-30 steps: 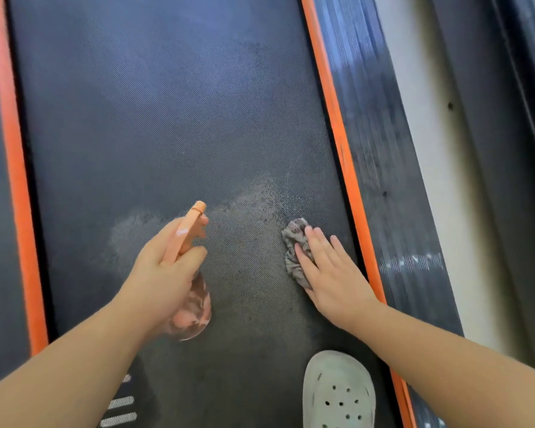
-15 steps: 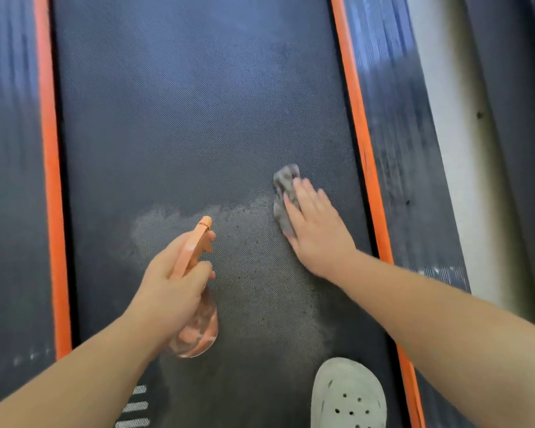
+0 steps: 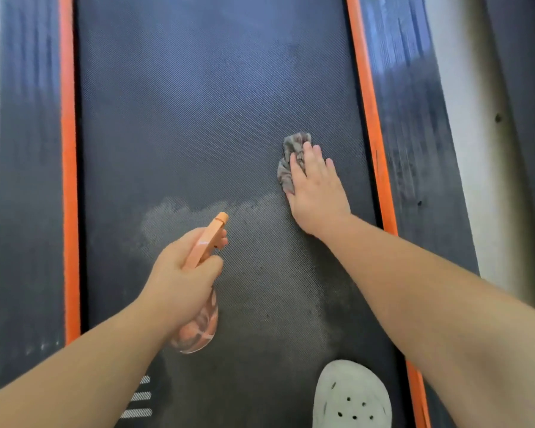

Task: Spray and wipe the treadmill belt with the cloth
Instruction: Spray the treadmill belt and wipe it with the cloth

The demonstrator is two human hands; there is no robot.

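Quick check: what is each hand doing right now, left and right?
Left hand: closed, gripping the clear plastic spray bottle with orange trigger head.
Right hand: open, straight fingers pressing the crumpled grey cloth on the black textured treadmill belt.

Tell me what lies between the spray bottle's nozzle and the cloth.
Nothing but bare treadmill belt, crossed by the edge of the pale patch, between spray bottle and cloth, in the head view.

Cloth [image 3: 294, 144] mostly under right hand [image 3: 318, 193]; shoe [image 3: 351, 396] cut by bottom edge.
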